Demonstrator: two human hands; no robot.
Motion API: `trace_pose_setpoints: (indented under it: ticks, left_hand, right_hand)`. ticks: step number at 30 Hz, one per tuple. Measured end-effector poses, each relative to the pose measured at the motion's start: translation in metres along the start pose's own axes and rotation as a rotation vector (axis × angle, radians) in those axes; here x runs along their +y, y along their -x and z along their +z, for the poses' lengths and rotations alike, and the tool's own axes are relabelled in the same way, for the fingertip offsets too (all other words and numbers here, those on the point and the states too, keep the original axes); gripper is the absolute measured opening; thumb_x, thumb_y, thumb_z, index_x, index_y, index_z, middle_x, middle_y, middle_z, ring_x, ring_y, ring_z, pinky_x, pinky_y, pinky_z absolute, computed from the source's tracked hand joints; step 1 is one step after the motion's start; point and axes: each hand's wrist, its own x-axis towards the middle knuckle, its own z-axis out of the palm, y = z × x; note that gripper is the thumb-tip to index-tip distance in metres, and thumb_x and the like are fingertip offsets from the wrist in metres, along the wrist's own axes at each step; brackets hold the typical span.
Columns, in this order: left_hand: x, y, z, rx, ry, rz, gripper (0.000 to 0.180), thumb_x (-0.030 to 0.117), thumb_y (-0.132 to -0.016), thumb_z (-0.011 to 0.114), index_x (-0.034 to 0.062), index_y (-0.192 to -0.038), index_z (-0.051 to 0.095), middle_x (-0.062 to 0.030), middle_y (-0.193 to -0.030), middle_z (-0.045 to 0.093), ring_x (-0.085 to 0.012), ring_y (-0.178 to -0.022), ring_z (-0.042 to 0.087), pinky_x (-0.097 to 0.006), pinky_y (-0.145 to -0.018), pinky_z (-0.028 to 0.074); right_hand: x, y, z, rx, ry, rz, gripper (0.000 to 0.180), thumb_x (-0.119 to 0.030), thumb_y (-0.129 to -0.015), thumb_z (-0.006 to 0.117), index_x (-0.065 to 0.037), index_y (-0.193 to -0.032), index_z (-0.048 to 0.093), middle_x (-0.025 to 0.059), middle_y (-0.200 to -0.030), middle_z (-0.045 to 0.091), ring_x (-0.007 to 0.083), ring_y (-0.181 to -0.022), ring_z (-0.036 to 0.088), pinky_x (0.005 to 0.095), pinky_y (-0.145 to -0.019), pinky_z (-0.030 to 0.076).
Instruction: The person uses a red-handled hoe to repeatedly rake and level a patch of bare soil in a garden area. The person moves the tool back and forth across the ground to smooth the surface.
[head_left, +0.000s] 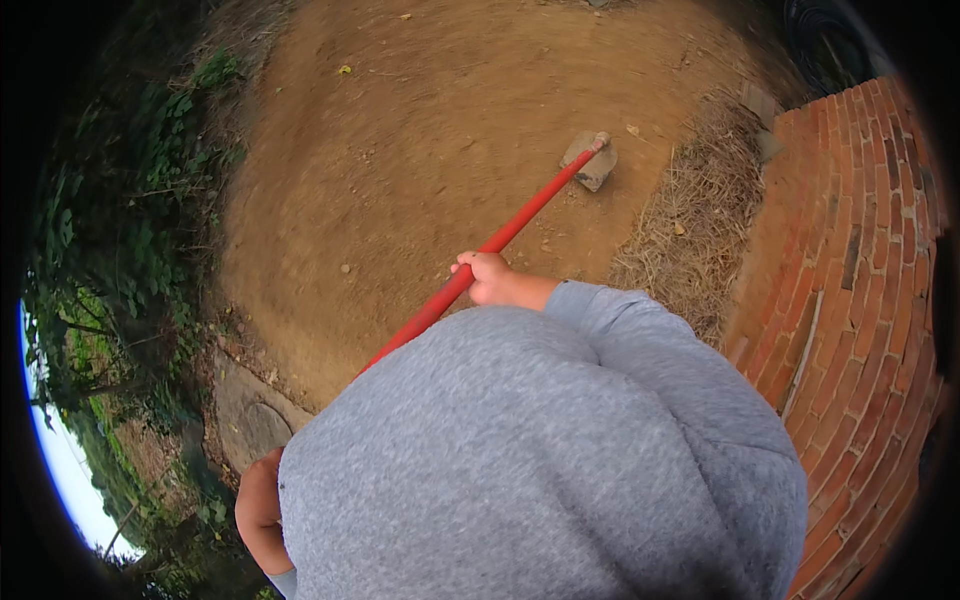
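Observation:
A hoe with a long red handle (525, 215) slants from beside my body out to the upper right. My right hand (487, 277) is closed around the handle, about midway along the part that shows. At the far end, a broad, earth-coloured blade (595, 172) is at or just over the bare soil; I cannot tell if it touches. The handle's near end disappears behind my grey shirt (500, 430). At the lower left, my left hand (262, 480) shows only in part, bent at the wrist. Its fingers are hidden behind the shirt.
Brown soil (400, 150) with small stones spreads ahead. Dry straw (690, 220) lies along its right side, beside a red brick wall (850, 280). Leafy bushes (110, 220) line the left. A flat grey slab (245, 410) lies at the lower left. Dark coiled hose (825, 40) sits at the upper right.

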Motion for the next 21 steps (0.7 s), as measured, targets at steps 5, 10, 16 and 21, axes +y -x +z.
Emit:
trace_pose_setpoints:
  ticks: [5,10,16,21]
  left_hand:
    - [0.01,0.01,0.002,0.231,-0.131,0.108,0.03,0.016,-0.07,0.07,0.0053,-0.098,0.068,-0.021,-0.085,0.067,-0.0383,-0.082,0.065,-0.041,-0.069,0.051]
    - [0.034,0.036,-0.042,0.051,-0.378,-0.071,0.035,0.02,-0.062,0.076,0.0056,-0.092,0.067,-0.0197,-0.077,0.065,-0.0385,-0.077,0.064,-0.043,-0.066,0.049]
    - [0.035,0.048,-0.054,0.045,-0.385,-0.062,0.034,0.021,-0.061,0.076,0.0061,-0.09,0.068,-0.019,-0.076,0.065,-0.038,-0.077,0.064,-0.043,-0.066,0.049]
    - [0.011,0.009,-0.013,0.118,-0.102,0.034,0.03,0.018,-0.067,0.072,0.0047,-0.094,0.069,-0.0209,-0.082,0.066,-0.0368,-0.079,0.065,-0.041,-0.067,0.051]
  right_hand:
    - [-0.004,-0.014,0.002,0.015,-0.08,-0.029,0.014,-0.002,-0.088,0.055,0.0,-0.101,0.05,0.0111,-0.089,0.052,0.0258,-0.076,0.057,0.0411,-0.073,0.052]
    - [0.048,-0.023,-0.01,-0.178,0.339,0.118,0.009,-0.013,-0.093,0.048,-0.005,-0.097,0.052,0.0091,-0.097,0.06,0.025,-0.085,0.059,0.045,-0.076,0.051]
    - [0.058,-0.025,-0.012,-0.256,0.486,0.161,0.011,-0.014,-0.093,0.049,-0.005,-0.098,0.053,0.0114,-0.1,0.063,0.0253,-0.087,0.06,0.0463,-0.079,0.051]
    - [0.019,-0.01,-0.002,0.016,0.002,0.095,0.004,-0.007,-0.091,0.05,-0.006,-0.095,0.05,0.0088,-0.086,0.054,0.0249,-0.077,0.055,0.0494,-0.075,0.051]
